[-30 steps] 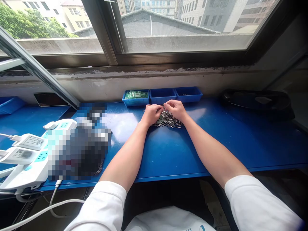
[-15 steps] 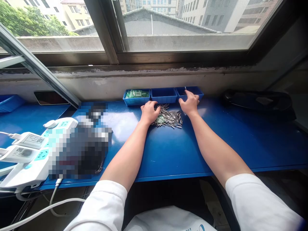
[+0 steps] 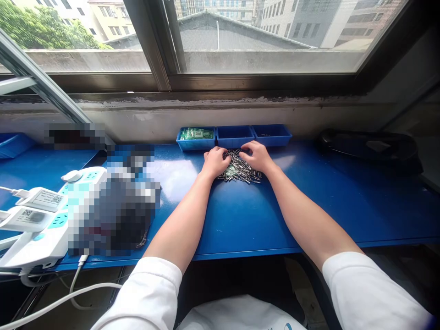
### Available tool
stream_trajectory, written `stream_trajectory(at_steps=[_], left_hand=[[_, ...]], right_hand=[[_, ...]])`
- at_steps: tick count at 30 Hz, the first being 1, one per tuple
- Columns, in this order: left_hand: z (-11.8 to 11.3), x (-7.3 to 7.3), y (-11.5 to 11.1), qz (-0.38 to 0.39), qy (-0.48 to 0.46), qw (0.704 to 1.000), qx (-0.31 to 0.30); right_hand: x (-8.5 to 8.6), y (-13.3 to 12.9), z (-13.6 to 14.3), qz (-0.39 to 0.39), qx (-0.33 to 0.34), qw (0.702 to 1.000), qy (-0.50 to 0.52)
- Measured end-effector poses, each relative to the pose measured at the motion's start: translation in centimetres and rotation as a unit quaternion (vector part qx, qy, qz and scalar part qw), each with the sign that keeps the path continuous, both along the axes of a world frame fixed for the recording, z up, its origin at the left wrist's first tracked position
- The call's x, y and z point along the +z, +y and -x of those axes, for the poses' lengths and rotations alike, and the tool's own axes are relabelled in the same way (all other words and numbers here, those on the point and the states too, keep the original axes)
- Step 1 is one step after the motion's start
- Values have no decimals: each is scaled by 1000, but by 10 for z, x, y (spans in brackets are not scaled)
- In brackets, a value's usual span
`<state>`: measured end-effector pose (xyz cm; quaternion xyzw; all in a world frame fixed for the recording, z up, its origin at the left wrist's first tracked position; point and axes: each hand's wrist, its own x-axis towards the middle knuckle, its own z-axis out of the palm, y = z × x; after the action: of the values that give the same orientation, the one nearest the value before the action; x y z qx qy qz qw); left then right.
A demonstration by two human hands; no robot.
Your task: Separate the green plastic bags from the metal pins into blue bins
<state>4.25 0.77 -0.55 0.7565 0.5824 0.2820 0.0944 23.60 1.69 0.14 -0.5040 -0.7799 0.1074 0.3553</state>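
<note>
A loose pile of short, thin metal pins lies on the blue table, with something pale green showing among them. My left hand rests at the pile's left edge, thumb and fingers curved and apart, with nothing visible in it. At the pile's upper right, my right hand reaches in among the pins. Its thumb and fingers are apart, and I see no pin between them. Behind the hands stand a left bin holding green packets, a middle bin, and a right bin with a few dark thin pieces inside.
On the left, a white power strip with plugs and cables sits beside a blurred-out dark item. A black object lies at the back right. The wall and window frame rise behind the bins.
My right hand has come from over the right bin, where a thin piece stuck up at its fingertips, left and toward me to the pile. My left hand has barely moved.
</note>
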Motion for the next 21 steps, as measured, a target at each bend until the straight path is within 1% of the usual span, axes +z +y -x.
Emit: stream_trajectory(at_steps=[1, 3, 5, 9, 16, 21], left_hand=[[0, 1, -1, 2, 3, 1000, -4], [0, 2, -2, 9, 11, 1000, -12], [0, 2, -3, 11, 14, 1000, -16], [0, 2, -2, 7, 12, 1000, -20], [0, 2, -2, -3, 7, 1000, -27], [-1, 4, -5, -4, 8, 999, -32]], right_hand=[[-1, -2, 4, 16, 24, 999, -14], [-5, -4, 9, 32, 40, 998, -40], [-9, -4, 13, 36, 36, 997, -53], [-12, -2, 14, 43, 35, 998, -42], [-9, -4, 15, 57, 25, 998, -32], [-7, -6, 21, 66, -2, 997, -37]])
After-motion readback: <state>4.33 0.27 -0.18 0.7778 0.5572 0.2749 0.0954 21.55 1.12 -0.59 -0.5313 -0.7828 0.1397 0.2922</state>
